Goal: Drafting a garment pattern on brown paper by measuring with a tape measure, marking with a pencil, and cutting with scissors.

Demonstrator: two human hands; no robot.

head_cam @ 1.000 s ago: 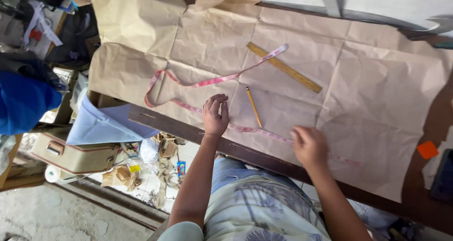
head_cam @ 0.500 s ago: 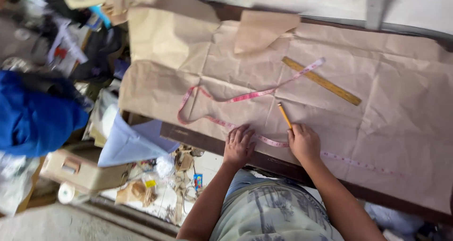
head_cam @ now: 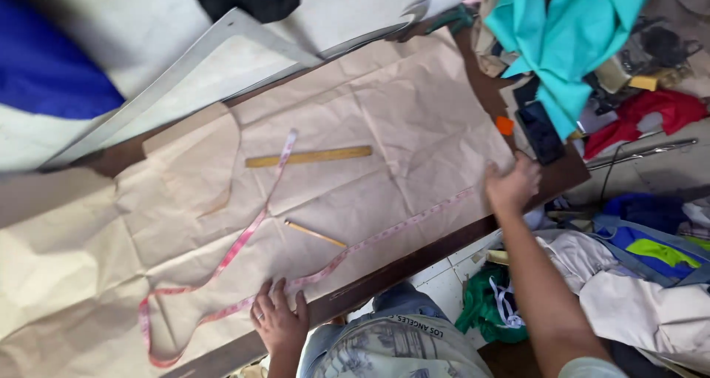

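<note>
Brown pattern paper (head_cam: pixel 384 126) covers a dark wooden table (head_cam: pixel 414 263). A pink measuring tape (head_cam: pixel 244 237) loops across the paper. My left hand (head_cam: pixel 279 319) lies flat with fingers spread, pressing the tape to the paper near the front edge. My right hand (head_cam: pixel 512 186) rests on the paper's right corner, where the tape's far end lies; its grip is hard to make out. A pencil (head_cam: pixel 316 234) lies between the two hands. A wooden ruler (head_cam: pixel 309 157) sits farther back, with the tape crossing its left end.
A dark phone (head_cam: pixel 541 132) and a small orange object (head_cam: pixel 505 125) lie at the table's right end. Teal fabric (head_cam: pixel 566 30), red cloth (head_cam: pixel 651 115) and heaped clothes (head_cam: pixel 643 274) crowd the right. A large metal square (head_cam: pixel 222 45) lies on white cloth beyond the paper.
The view has swung round. My right hand has left the spot by the pencil and reached out to the paper's right corner. My left hand still presses the tape.
</note>
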